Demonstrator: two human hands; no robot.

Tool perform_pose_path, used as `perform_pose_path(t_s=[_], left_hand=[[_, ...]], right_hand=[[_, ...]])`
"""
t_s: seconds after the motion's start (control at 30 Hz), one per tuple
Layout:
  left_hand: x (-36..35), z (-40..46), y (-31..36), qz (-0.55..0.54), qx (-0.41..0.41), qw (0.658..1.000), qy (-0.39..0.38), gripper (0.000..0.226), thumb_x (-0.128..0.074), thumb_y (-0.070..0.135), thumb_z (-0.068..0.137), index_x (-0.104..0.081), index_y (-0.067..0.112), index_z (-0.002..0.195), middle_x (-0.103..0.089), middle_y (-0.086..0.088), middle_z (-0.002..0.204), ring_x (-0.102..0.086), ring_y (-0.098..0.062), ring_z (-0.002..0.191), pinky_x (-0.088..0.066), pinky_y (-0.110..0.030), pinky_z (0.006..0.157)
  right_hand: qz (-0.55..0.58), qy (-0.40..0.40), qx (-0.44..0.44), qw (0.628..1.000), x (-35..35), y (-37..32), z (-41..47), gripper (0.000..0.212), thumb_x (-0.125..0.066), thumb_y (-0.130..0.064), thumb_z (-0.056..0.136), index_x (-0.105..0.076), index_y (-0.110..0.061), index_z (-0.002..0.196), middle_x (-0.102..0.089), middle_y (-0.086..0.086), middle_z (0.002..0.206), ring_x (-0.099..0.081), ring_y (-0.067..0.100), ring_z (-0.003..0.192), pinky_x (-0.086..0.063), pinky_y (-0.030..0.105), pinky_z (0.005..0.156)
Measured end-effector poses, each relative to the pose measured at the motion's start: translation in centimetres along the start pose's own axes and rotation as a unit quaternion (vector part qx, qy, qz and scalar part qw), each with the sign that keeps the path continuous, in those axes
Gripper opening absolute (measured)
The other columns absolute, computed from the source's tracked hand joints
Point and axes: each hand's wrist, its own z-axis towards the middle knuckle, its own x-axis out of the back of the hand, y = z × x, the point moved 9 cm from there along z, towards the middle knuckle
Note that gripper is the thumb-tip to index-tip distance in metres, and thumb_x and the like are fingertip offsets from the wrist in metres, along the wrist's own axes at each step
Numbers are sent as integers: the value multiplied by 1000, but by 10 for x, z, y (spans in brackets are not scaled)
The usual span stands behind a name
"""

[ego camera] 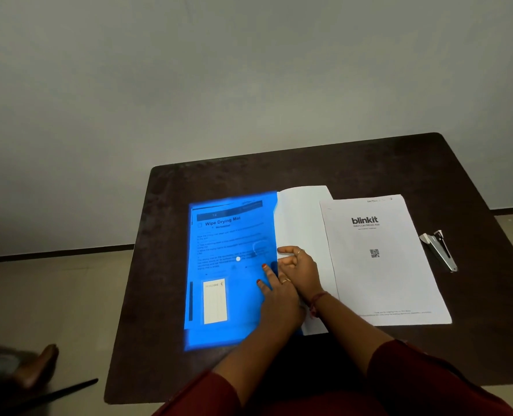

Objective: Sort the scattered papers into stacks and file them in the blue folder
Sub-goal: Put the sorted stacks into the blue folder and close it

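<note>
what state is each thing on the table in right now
blue folder: lying flat, printed sheet inside
left hand: fingers pressing the folder
right hand: fingers curled at folder's edge
blinkit sheet: flat, outside the folder
stapler: lying unused

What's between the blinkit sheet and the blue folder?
Both hands, the left hand and right hand, sit at the blue folder opening, and a plain white sheet lies between it and the blinkit sheet.

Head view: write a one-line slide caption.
Both hands, left hand and right hand, work at the blue folder edge; blinkit sheet and stapler lie beside.
</note>
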Motion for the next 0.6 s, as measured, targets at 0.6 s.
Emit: perform_pose_path(t_s=[0.6], left_hand=[[-2, 3, -3, -7, -19, 1000, 0, 88, -56, 27, 95, 8, 9, 152, 15, -16, 159, 1, -43, 145, -23, -48, 114]], right_hand=[[-93, -6, 14, 996, -6, 1, 0, 28, -57, -14, 94, -65, -4, 119, -65, 10, 114, -63, 22, 104, -46, 14, 83]])
